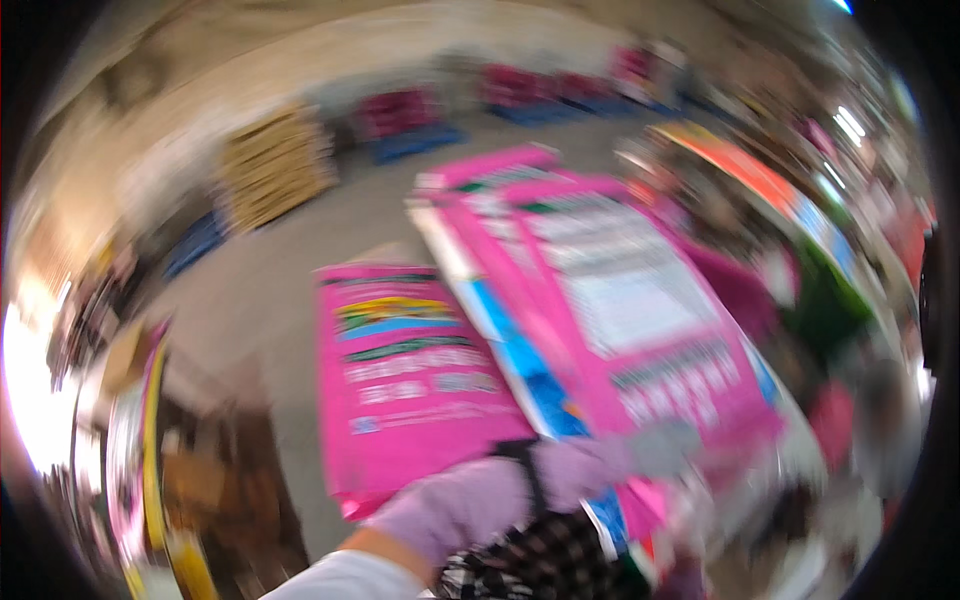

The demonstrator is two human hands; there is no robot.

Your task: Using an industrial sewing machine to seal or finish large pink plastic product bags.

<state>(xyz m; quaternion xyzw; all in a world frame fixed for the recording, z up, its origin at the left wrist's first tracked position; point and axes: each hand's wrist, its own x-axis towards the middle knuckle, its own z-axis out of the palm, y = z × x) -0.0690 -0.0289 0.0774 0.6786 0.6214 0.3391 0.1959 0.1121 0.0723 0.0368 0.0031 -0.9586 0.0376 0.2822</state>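
My left hand (665, 448), in a grey glove with a lilac sleeve and black strap behind it, reaches over the lower end of a stack of printed pink sacks (640, 290). It appears to touch the top sack, but motion blur smears its fingers. A pink sack with a colourful printed band (420, 385) lies to the left of the stack, partly covered by my forearm. Blue and white edges of lower sacks (510, 350) show along the stack's left side. A lilac patch at the bottom edge may be my right sleeve; that hand cannot be made out in the blur.
Tan stacked goods (272, 165) stand on a blue pallet (193, 245) at the far left. Pink stacks (398, 112) on blue pallets line the back wall. An orange and blue printed stack (750, 180) and a green shape (825, 305) are at right. A brown box (125, 360) is at left.
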